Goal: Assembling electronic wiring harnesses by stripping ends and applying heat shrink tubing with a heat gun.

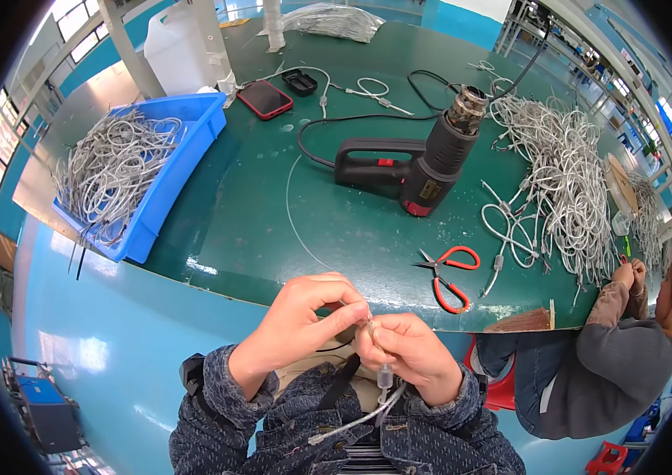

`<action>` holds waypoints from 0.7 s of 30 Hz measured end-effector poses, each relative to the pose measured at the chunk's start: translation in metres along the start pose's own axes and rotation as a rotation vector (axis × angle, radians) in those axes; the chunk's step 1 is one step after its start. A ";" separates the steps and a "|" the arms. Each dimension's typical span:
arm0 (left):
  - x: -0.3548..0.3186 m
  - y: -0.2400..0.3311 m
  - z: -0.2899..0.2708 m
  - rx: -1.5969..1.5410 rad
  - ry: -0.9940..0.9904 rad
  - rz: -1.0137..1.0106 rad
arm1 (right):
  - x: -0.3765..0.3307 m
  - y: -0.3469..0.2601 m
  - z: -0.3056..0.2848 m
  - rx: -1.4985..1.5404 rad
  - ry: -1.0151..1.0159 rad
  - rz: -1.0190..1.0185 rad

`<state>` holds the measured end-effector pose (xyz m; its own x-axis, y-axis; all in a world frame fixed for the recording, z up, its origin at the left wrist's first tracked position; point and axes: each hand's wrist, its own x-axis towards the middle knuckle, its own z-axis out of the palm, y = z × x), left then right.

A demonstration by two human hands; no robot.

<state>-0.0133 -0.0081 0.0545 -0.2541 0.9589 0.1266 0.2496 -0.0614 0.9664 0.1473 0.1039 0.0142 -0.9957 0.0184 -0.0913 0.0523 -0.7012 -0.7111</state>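
The left hand [302,317] pinches the upper end of the white cable [352,427] in front of the counter's [249,229] near edge, while the right hand [407,348] grips it just above the clear cylindrical sleeve [384,377]. The cable is likely light and flexible, with delicate fine ends; hold it by jacket or sleeve. Beyond lie a thin strand [296,231] and red-handled scissors [436,268], then the heat gun [435,162], obstructing mid-counter reach between the blue bin [182,180] and the cable pile [565,182].
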 end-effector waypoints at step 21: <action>-0.001 0.006 0.014 -0.057 0.185 -0.044 | 0.003 0.007 0.005 0.326 0.055 -0.045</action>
<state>0.0014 -0.0060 0.0572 -0.4319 0.8942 0.1177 0.1829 -0.0410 0.9823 0.1440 0.0955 0.0121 -0.9903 0.0866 -0.1082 -0.0280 -0.8899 -0.4553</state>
